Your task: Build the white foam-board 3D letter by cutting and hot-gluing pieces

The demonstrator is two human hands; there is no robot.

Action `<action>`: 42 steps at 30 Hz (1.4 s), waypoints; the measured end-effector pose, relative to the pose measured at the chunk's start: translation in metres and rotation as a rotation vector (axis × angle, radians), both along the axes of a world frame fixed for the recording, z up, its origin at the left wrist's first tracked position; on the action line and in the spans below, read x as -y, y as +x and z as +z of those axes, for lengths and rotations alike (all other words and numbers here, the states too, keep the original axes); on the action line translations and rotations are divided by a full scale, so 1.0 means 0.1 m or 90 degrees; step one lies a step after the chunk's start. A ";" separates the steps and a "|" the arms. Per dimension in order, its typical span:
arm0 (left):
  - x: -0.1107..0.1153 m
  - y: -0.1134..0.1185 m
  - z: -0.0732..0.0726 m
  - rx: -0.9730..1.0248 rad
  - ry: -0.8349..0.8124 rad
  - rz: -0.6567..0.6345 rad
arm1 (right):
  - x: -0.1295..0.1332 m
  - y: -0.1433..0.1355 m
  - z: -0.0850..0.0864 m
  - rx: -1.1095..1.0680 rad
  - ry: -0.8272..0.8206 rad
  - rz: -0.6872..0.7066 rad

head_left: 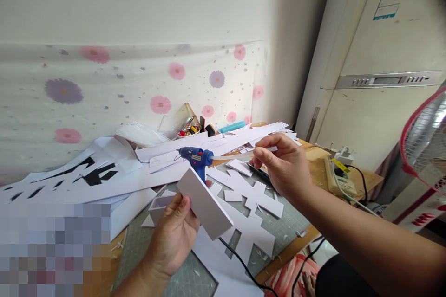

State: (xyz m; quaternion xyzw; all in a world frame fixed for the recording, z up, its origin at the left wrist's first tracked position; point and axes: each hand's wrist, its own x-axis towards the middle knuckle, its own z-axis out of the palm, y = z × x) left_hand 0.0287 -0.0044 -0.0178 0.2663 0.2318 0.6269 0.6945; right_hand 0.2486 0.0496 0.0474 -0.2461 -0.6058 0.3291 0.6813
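Observation:
My left hand is closed on a white foam board piece, thumb on its near face. Behind the board, a fingertip of that hand shows beside the handle of a blue glue gun. The board hides most of this handle, so the grip there is not plain. The gun's nozzle points left and a small red light glows on it. A translucent glue stick runs from the gun's rear towards my right hand, whose thumb and fingers pinch it near its far end.
White cut-out boards lie on a green cutting mat. Long white strips are piled behind, with black-marked sheets at left. A power strip sits at right, near a fan. A black cord crosses the mat.

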 end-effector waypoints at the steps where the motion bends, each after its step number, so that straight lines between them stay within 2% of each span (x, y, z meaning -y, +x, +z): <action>1: 0.01 0.01 0.00 -0.007 -0.001 -0.008 | 0.02 -0.02 -0.01 -0.020 -0.017 0.039; 3: 0.01 0.01 -0.01 -0.022 0.002 -0.019 | 0.06 -0.07 -0.02 -0.025 -0.032 0.076; 8: 0.01 0.02 0.00 -0.031 0.015 -0.016 | 0.10 -0.19 -0.05 -0.002 -0.053 0.059; 11: 0.03 0.04 0.01 -0.016 0.015 -0.031 | 0.05 -0.27 -0.14 -0.015 -0.121 0.087; 14: 0.06 0.09 -0.01 -0.010 0.025 -0.064 | -0.01 -0.36 -0.29 0.038 -0.214 0.195; 17: 0.08 0.12 -0.05 -0.029 0.023 -0.090 | -0.03 -0.44 -0.40 0.092 -0.285 0.371; 19: 0.08 0.12 -0.07 -0.037 0.014 -0.103 | -0.03 -0.48 -0.43 0.069 -0.330 0.457; 21: 0.07 0.10 -0.07 -0.041 0.012 -0.122 | -0.03 -0.50 -0.42 0.034 -0.365 0.495; 31: 0.07 0.07 -0.02 -0.064 0.045 -0.155 | 0.09 -0.55 -0.32 -0.079 -0.459 0.463; 33: 0.05 0.04 -0.01 -0.079 0.035 -0.129 | 0.07 -0.48 -0.27 -0.111 -0.470 0.424; 36: -0.02 -0.03 0.00 -0.093 -0.004 -0.028 | 0.03 -0.32 -0.19 -0.136 -0.480 0.371; 39: -0.09 -0.10 0.02 -0.085 -0.025 0.061 | 0.05 -0.16 -0.15 -0.066 -0.460 0.357; 42: -0.13 -0.12 0.02 -0.098 -0.026 0.057 | 0.10 -0.06 -0.15 0.024 -0.419 0.347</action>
